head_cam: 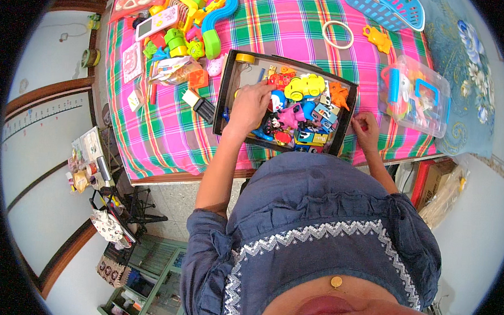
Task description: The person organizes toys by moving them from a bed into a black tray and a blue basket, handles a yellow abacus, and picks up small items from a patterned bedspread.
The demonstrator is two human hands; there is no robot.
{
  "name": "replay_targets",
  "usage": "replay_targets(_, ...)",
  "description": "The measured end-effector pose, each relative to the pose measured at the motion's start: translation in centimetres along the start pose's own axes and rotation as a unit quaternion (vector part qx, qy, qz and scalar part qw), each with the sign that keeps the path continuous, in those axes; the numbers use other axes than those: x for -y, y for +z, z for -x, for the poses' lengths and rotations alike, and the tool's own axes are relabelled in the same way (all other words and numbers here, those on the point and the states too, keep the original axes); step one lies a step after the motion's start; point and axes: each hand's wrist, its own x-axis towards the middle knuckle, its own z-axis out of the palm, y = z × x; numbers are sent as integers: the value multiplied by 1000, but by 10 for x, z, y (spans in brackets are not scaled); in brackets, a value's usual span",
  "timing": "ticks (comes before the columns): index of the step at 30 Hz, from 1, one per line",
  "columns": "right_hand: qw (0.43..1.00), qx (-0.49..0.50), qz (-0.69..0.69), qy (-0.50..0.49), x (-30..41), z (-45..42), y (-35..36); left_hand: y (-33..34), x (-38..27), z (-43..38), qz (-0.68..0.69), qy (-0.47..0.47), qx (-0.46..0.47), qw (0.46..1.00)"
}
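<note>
A shallow black-rimmed box full of small toys lies before me on a plaid bedspread. My left hand reaches over the box's left part, its fingertips at a red toy; whether it grips that toy is unclear. Just outside the box's right wall is my right hand, fingers curled, with a bit of something red showing at them. In the box lie a yellow toy car, an orange figure, a pink toy, picture blocks and a yellow tape roll.
Right of the box stands a clear plastic case with a blue handle. Farther back are a blue basket, a pale ring and an orange bear-shaped toy. Many toys, including a blue-green curved track, crowd the back left.
</note>
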Motion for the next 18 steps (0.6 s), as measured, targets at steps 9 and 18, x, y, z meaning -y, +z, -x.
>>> replay_targets(9,999,10,-28,15,1,1,1,3,5,-17,-60,-4,-264,963)
replay_targets(18,1000,4,0,2,1,1,1,27,-11,-8,-24,61,-151,986)
